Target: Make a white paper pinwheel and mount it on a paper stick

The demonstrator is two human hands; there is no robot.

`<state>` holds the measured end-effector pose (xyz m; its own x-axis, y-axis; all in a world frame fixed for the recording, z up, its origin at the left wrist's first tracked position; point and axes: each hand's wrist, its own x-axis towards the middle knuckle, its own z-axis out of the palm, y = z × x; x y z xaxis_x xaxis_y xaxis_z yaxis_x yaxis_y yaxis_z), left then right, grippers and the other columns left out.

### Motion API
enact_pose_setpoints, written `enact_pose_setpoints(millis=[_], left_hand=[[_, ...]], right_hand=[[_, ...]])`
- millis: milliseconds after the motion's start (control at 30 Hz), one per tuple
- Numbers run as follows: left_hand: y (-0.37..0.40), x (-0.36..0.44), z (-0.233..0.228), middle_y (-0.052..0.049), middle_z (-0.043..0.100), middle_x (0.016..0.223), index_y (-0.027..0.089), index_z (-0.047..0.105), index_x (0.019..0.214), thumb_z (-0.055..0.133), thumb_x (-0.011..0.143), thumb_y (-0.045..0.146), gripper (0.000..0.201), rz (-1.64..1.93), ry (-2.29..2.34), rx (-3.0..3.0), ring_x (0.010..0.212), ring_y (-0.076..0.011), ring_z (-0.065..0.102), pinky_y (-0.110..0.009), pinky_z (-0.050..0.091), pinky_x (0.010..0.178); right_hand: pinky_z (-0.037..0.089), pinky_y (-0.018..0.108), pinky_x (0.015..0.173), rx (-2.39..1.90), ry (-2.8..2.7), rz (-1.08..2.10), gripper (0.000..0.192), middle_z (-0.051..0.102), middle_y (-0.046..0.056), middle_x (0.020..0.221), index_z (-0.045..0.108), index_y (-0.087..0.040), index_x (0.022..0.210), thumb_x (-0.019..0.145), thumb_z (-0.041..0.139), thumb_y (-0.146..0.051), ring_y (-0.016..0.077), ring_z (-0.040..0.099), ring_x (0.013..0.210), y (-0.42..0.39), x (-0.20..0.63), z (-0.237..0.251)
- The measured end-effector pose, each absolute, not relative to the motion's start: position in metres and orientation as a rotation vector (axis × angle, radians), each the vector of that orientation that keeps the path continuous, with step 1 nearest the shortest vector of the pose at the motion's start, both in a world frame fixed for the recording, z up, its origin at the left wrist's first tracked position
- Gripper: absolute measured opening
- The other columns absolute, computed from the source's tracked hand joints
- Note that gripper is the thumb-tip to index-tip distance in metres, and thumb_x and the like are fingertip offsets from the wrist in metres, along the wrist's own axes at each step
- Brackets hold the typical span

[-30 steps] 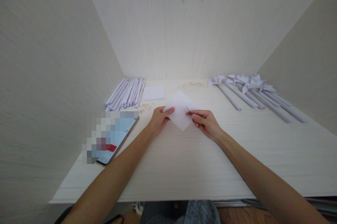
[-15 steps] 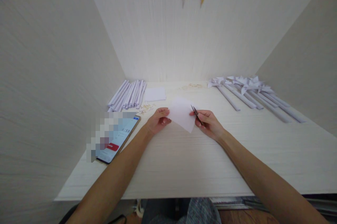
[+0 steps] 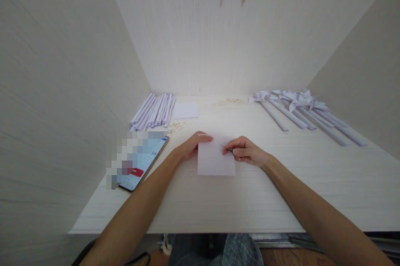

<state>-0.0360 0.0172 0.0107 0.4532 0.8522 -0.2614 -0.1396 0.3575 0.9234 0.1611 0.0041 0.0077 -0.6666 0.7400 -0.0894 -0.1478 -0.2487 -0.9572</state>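
Observation:
A square sheet of white paper (image 3: 215, 159) lies near the middle of the white table (image 3: 218, 199). My left hand (image 3: 192, 146) pinches its upper left corner. My right hand (image 3: 246, 151) grips small dark scissors (image 3: 227, 149), whose thin blades point left over the paper's upper right part. Both hands sit low, close to the tabletop.
A phone (image 3: 142, 161) with a lit screen lies to the left. Rolled white paper tubes (image 3: 154, 111) and a small white sheet (image 3: 186, 110) sit at the back left. Paper pinwheels on tubes (image 3: 300, 109) lie at the back right. Small scraps (image 3: 231, 101) lie near the back wall.
The paper was held up tilted like a diamond; now it is turned square and lowered onto the table. Both hands came down and nearer, and the scissors moved over its top right edge.

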Motion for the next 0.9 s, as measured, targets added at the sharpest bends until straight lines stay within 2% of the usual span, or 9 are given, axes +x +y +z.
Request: enact_pose_setpoints(millis=[133,333,467,567,900], left_hand=[[0.016,-0.038,0.013,0.001,0.052,0.044,0.012,0.058,0.050,0.074,0.039,0.024,0.023,0.729,0.915,0.996,0.040,-0.0075,0.044,-0.021,0.024,0.041],[0.023,-0.037,0.011,-0.002,0.060,0.058,0.011,0.062,0.060,0.077,0.041,0.027,0.029,0.944,0.909,0.894,0.053,-0.0095,0.051,-0.022,0.035,0.052],[0.026,-0.038,0.008,0.000,0.055,0.054,0.011,0.059,0.058,0.077,0.045,0.031,0.030,1.049,0.925,0.885,0.049,-0.0068,0.047,-0.020,0.032,0.049],[0.026,-0.040,0.006,0.002,0.052,0.050,0.011,0.058,0.055,0.078,0.046,0.031,0.030,1.003,0.906,0.929,0.046,-0.0058,0.044,-0.019,0.030,0.046],[0.022,-0.041,0.007,-0.002,0.058,0.055,0.010,0.062,0.063,0.080,0.043,0.029,0.033,0.844,0.832,0.968,0.055,-0.0104,0.052,-0.022,0.035,0.052]], right_hand=[[0.013,0.020,0.035,-0.767,-1.355,1.942,0.033,0.053,-0.003,0.045,0.070,-0.012,0.069,0.048,0.078,-0.037,0.0023,0.031,0.037,0.004,0.163,0.008],[0.015,0.019,0.034,-0.805,-1.170,1.793,0.033,0.048,-0.004,0.045,0.070,-0.014,0.069,0.048,0.078,-0.038,0.0031,0.035,0.039,0.008,0.166,0.009],[0.011,0.018,0.032,-0.811,-1.137,1.748,0.032,0.045,-0.004,0.044,0.068,-0.013,0.070,0.052,0.076,-0.038,0.0034,0.033,0.040,0.011,0.167,0.012],[0.011,0.018,0.032,-0.821,-1.152,1.724,0.032,0.042,-0.004,0.040,0.068,-0.012,0.070,0.054,0.074,-0.039,0.0038,0.030,0.039,0.012,0.167,0.012],[0.011,0.020,0.035,-0.872,-1.176,1.685,0.033,0.047,-0.002,0.046,0.069,-0.013,0.066,0.049,0.076,-0.040,0.0040,0.032,0.041,0.012,0.166,0.009]])
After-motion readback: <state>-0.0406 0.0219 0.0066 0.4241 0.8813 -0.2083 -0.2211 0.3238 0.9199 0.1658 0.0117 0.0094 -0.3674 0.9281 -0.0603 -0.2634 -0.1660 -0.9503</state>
